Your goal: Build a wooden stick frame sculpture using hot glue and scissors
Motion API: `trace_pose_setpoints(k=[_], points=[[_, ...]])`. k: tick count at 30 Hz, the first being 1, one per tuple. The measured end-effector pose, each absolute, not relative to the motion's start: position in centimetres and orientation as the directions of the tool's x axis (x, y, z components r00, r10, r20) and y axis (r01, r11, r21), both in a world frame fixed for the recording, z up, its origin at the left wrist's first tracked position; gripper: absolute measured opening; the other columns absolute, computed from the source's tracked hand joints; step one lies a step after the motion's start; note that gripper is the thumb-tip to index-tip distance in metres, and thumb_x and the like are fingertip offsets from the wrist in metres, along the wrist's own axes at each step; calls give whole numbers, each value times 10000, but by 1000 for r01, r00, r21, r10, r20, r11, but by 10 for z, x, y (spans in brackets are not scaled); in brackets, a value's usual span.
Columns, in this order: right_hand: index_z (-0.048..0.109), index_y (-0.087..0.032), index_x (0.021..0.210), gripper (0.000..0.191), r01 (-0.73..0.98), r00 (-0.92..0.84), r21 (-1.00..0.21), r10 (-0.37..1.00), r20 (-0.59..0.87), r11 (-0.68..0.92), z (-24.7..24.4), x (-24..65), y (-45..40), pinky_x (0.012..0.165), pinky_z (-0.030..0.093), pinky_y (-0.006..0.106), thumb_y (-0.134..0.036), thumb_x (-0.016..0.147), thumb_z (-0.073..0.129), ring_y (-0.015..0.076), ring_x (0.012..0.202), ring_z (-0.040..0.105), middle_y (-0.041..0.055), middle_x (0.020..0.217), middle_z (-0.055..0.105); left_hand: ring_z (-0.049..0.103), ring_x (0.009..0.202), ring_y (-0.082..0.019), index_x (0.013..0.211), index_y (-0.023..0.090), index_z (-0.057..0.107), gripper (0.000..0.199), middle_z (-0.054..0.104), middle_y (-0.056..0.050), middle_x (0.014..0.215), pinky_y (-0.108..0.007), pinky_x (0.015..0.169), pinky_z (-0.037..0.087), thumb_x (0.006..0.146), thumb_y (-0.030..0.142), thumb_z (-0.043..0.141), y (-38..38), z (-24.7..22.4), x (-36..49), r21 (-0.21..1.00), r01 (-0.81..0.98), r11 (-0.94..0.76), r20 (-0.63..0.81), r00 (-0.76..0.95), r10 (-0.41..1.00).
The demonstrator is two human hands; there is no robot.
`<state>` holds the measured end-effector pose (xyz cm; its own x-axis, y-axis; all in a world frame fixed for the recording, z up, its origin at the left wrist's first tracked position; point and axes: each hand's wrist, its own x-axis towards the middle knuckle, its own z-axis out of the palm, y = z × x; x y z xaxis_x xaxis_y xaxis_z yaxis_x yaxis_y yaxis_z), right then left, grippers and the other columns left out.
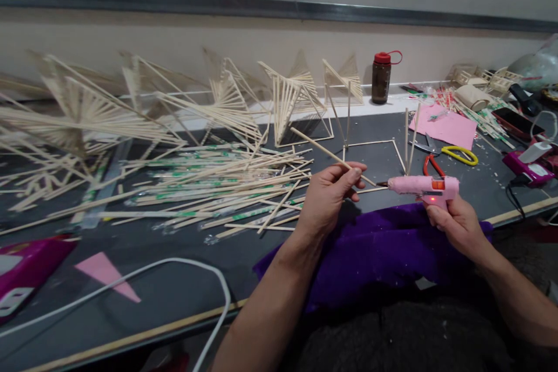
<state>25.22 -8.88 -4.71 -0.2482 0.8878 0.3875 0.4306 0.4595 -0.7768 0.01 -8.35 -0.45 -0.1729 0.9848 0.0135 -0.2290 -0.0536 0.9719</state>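
Observation:
My left hand (333, 192) pinches a thin wooden stick (316, 144) that slants down to the right. In my right hand (457, 221) is a pink hot glue gun (421, 186) with a small red light lit on its side. Its dark nozzle points left and is at or very close to the stick's lower end; I cannot tell if they touch. Just behind both hands stands a stick frame (370, 143), with a flat base and several uprights at its corners. Part of that frame is hidden by my left hand and the glue gun.
Loose and wrapped sticks (235, 180) pile up on the left. Finished-looking fan-shaped stick structures (296, 96) line the wall. A red-capped bottle (381, 78), red-handled pliers (433, 165), yellow-handled scissors (460, 155) and pink paper (453, 125) lie beyond. Purple cloth (375, 261) covers the front edge; a white cable (174, 260) crosses left.

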Motion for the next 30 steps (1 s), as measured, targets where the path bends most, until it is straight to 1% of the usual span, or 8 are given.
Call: trace_pose_setpoints(k=[6,11,14,18,23,30], points=[[564,-191,690,292,421,-265,-777,883,387,467,-49,254,-87,521,381,254,-404,889,563,120,537,464,-7,606,519,577,578,-103,796,144,753,342,654,-28,654,-183,453,440,621,425,838,-84,-5,0,972,-226,-69,27,-185,982],[576,-186,709,277,408,-281,-796,891,356,447,-51,256,-87,520,372,257,-394,892,568,123,538,451,-8,596,505,571,567,-98,790,145,749,342,647,-19,640,-179,446,436,612,424,837,-83,-4,0,969,-235,-71,25,-194,981],[567,-188,690,286,396,-286,-807,894,344,437,-52,256,-87,522,370,257,-390,892,570,123,542,448,-7,594,499,573,570,-98,792,144,747,340,649,-18,646,-177,447,438,615,421,837,-83,-3,1,968,-240,-77,26,-206,978],[584,-185,722,258,366,-295,-823,893,340,435,-52,257,-88,525,372,257,-376,894,566,121,541,444,-10,603,500,579,579,-101,790,144,746,349,660,-24,674,-178,444,438,613,431,836,-84,-3,1,970,-229,-79,26,-225,974],[589,-184,735,255,343,-293,-831,890,348,438,-52,257,-88,526,377,257,-381,895,569,121,553,457,0,641,532,574,562,-98,802,145,746,344,652,-22,647,-176,448,441,625,429,828,-85,-3,0,974,-218,-68,21,-211,977],[607,-176,773,257,356,-277,-846,910,310,397,-52,256,-87,508,363,248,-401,891,572,122,559,449,-2,637,522,580,570,-99,805,146,743,316,653,-22,647,-174,452,446,642,407,819,-85,-3,1,975,-213,-68,25,-199,980]])
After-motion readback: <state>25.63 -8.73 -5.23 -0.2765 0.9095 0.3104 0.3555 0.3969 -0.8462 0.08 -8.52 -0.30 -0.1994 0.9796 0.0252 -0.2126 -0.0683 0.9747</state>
